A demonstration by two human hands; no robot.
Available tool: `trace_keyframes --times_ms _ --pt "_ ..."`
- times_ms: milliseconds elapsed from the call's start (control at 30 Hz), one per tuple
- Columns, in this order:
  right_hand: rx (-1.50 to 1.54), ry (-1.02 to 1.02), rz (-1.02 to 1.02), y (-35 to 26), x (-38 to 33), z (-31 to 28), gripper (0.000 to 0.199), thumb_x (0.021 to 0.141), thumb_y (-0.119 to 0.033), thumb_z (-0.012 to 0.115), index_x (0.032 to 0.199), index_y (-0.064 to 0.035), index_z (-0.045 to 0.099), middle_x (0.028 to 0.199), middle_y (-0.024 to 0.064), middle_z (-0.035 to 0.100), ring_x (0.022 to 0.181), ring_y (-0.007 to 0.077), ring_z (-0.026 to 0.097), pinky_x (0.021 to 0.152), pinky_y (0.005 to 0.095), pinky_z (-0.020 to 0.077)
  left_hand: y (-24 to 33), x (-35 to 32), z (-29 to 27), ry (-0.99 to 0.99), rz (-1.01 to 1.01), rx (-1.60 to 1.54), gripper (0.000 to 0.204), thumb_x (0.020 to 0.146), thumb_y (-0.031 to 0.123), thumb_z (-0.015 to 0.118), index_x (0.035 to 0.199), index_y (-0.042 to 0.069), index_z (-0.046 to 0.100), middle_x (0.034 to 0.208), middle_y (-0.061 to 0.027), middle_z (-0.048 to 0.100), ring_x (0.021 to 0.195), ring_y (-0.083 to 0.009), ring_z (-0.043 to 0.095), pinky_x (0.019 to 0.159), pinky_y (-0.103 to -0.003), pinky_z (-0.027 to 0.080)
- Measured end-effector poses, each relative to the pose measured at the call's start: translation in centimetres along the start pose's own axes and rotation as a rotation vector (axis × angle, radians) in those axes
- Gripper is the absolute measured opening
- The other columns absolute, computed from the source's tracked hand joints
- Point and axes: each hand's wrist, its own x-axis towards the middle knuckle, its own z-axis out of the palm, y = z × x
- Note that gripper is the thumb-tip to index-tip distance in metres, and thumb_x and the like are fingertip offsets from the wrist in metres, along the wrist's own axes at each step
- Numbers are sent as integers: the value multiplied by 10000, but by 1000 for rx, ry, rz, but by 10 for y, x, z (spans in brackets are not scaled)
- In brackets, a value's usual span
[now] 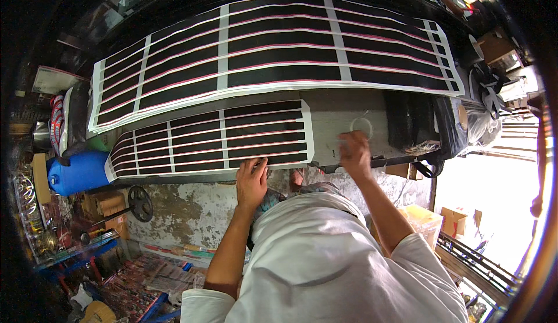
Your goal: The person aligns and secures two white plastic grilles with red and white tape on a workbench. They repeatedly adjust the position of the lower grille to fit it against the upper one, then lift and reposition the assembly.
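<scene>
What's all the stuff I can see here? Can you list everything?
Striped sheets: two, black with white and pink lines, flat on the workbench; the larger one lies behind the smaller.
Workbench: one, grey, across the middle.
Tape roll: one, clear, on the bench by the right hand.
Drum: one, blue, lower left below the bench.
Black bag: one, on the bench's right end.
Cardboard boxes: a few, brown, lower right.
Left hand: fingers on the smaller sheet's near edge.
Right hand: on the bench edge near the tape roll.
</scene>
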Motion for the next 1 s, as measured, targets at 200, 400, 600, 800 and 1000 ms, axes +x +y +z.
trace_keyframes --times_ms 200,400,600,800,1000 --pt "251 -309 -181 -55 4 45 354 820 -6 762 1165 -86 758 1064 135 602 1071 351 628 977 478 513 3 25 7 -27 65 -21 347 923 105 777 1270 125 769 1153 -89 673 1043 -311 637 899 -480 522" --pt "201 -333 -182 -56 0 58 378 798 -28 750 1161 -128 779 1072 105 566 1076 329 603 976 497 502 -3 25 8 -105 69 13 322 930 129 786 1251 156 784 1142 -92 629 1048 -317 607 883 -474 492" --pt "199 -332 -219 -52 0 57 345 812 -40 730 1141 -133 775 1060 100 552 1068 325 593 977 491 486 -7 27 9 -115 84 -32 306 927 120 786 1227 181 796 1155 -89 622 1067 -320 603 882 -491 487" --pt "205 -354 -208 -50 0 57 350 817 -26 756 1146 -139 785 1065 92 567 1086 322 596 991 487 482 -9 26 10 -120 94 -4 293 926 113 779 1209 187 797 1174 -86 623 1109 -322 611 878 -502 488" --pt "209 -360 -188 -53 0 54 363 815 -9 767 1155 -133 784 1063 96 584 1091 329 601 998 484 484 -6 27 10 -110 91 14 369 893 74 773 1235 209 802 1196 -73 627 1093 -293 616 864 -486 479"
